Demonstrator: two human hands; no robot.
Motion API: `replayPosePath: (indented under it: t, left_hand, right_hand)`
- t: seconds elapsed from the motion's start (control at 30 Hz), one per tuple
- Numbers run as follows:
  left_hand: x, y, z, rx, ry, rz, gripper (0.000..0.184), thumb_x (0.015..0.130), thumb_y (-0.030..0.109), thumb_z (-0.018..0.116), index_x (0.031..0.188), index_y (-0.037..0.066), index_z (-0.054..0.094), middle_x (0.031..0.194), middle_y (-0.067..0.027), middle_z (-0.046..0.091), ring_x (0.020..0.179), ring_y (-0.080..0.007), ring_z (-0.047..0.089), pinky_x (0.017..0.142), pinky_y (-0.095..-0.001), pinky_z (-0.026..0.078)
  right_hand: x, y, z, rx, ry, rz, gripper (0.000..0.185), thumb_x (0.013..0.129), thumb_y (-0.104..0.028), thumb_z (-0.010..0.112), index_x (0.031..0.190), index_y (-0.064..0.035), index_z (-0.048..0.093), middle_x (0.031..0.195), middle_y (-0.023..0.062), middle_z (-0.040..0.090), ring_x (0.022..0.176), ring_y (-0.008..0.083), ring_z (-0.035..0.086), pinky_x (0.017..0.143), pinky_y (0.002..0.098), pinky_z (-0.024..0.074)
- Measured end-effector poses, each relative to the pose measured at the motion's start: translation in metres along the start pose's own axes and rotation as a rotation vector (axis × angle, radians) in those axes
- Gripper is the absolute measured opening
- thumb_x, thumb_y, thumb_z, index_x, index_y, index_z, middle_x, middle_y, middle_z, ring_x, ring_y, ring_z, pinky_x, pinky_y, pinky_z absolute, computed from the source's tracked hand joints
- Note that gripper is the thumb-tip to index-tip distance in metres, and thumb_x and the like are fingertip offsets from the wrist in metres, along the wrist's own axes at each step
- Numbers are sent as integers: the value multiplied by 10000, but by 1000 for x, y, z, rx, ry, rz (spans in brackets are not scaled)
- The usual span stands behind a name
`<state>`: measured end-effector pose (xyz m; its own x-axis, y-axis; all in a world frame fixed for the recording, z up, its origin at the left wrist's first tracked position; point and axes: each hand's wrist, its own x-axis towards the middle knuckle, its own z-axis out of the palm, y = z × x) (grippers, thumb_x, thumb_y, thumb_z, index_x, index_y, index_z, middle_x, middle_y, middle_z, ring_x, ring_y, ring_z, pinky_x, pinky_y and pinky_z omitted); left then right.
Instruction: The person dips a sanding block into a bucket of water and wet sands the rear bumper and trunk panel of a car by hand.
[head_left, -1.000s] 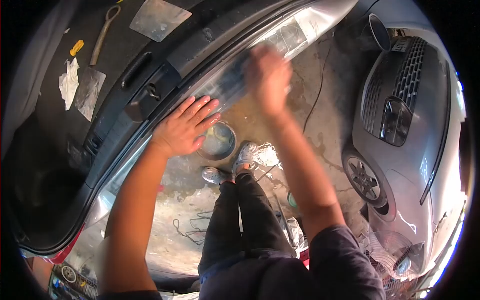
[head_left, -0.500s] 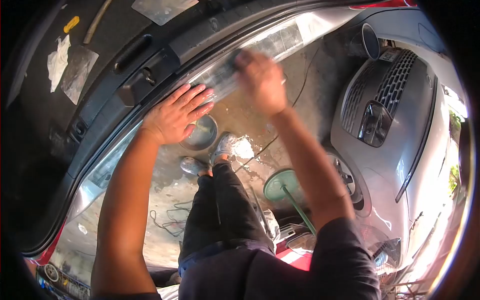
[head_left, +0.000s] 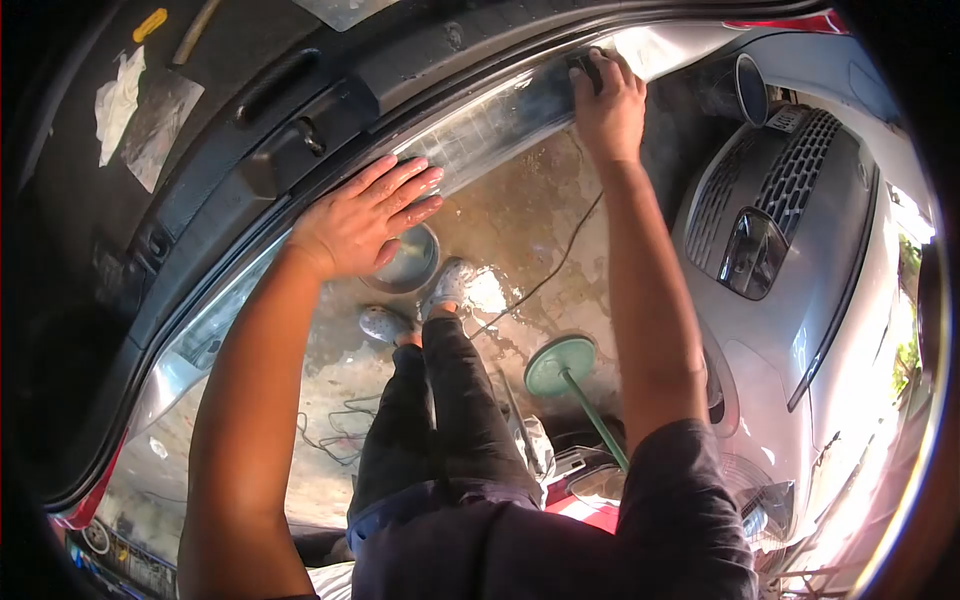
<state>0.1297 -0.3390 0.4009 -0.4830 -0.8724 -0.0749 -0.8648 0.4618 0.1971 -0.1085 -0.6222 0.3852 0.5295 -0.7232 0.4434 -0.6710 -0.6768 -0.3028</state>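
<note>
My left hand lies flat with fingers spread on the near part of a car's rear bumper ledge. Its fingertips look wet. A clear, shiny, film-like layer seems to cover the ledge. Farther right along that ledge, my right hand presses down with bent fingers around a small dark block. Most of the block is hidden by the fingers, so I cannot tell its exact kind.
Inside the open trunk lie a white crumpled sheet, a clear plastic piece and a yellow item. A metal basin stands on the wet floor. A green round-based stand, a cable and a silver car are nearby.
My right hand has slid away to the right along the ledge with the dark block. The left hand stays spread on the ledge, while the whole view has shifted slightly.
</note>
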Motion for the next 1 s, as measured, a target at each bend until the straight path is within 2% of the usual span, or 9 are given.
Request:
replayPosePath:
  t: [0.17, 0.3, 0.4, 0.57, 0.67, 0.7, 0.73, 0.83, 1.0]
  left_hand:
    - [-1, 2, -5, -9, -90, -10, 757, 955, 447, 647, 1634, 207, 417, 1767, -32, 219, 1639, -235, 142, 1346, -467, 51]
    - [0, 0, -1, 12, -78, -4, 751, 966, 460, 632, 1638, 208, 411, 1770, -35, 209, 1639, -239, 140, 1346, -469, 44]
    - [1, 2, -6, 40, -107, -9, 742, 971, 457, 626, 1637, 211, 412, 1772, -36, 204, 1640, -241, 138, 1346, -471, 46]
    - [0, 1, -3, -5, -88, -4, 722, 980, 448, 615, 1632, 206, 420, 1771, -37, 209, 1642, -244, 131, 1345, -469, 53]
    - [0, -1, 1, 20, -63, 0, 730, 976, 447, 623, 1633, 206, 418, 1768, -37, 214, 1641, -244, 134, 1345, -468, 60]
    - [0, 1, 0, 11, -72, -1, 732, 974, 445, 626, 1633, 206, 417, 1768, -37, 214, 1641, -244, 134, 1345, -467, 63]
    - [0, 0, -3, 8, -77, -6, 733, 972, 443, 629, 1634, 207, 416, 1768, -36, 214, 1641, -243, 134, 1345, -466, 66]
    - [1, 0, -8, -31, -110, -17, 727, 978, 436, 620, 1636, 208, 412, 1771, -33, 206, 1641, -237, 134, 1346, -463, 66]
    - [3, 0, -4, 12, -76, -1, 744, 967, 440, 643, 1635, 206, 415, 1770, -33, 207, 1640, -238, 134, 1345, -462, 68]
  right_hand:
    - [-89, -135, -11, 76, -153, -61, 405, 856, -278, 771, 1217, -110, 697, 1285, 123, 644, 1121, 359, 610, 945, 506, 497]
    - [-21, -20, -9, -100, -642, -83, 323, 882, -282, 769, 1128, -75, 737, 1218, 154, 695, 1115, 390, 637, 996, 506, 490]
    - [-4, 1, 7, -92, 61, 110, 204, 935, -261, 724, 988, -64, 711, 1104, 172, 702, 1007, 412, 638, 947, 525, 475]
    - [-74, -111, -24, 63, -190, -90, 304, 874, -188, 791, 1156, -83, 743, 1217, 156, 704, 1164, 372, 644, 1005, 512, 515]
    - [-12, -8, -17, -118, -515, -145, 299, 871, -188, 786, 1140, -64, 745, 1167, 174, 722, 1086, 359, 681, 976, 465, 547]
    - [12, 1, -23, 256, -223, 99, 161, 900, -192, 729, 1021, -87, 737, 1040, 167, 710, 945, 430, 662, 866, 510, 534]
    - [23, 17, -13, -57, 34, -61, 181, 915, -180, 724, 1065, -80, 726, 1038, 176, 710, 943, 437, 658, 861, 529, 527]
    - [-21, -3, 9, 42, -172, 147, 249, 915, -207, 735, 1139, -99, 714, 1166, 160, 705, 1075, 419, 638, 931, 531, 519]
    - [-40, -40, -25, 25, -249, -318, 247, 887, -168, 773, 1109, -74, 719, 1079, 138, 745, 986, 369, 716, 881, 480, 568]
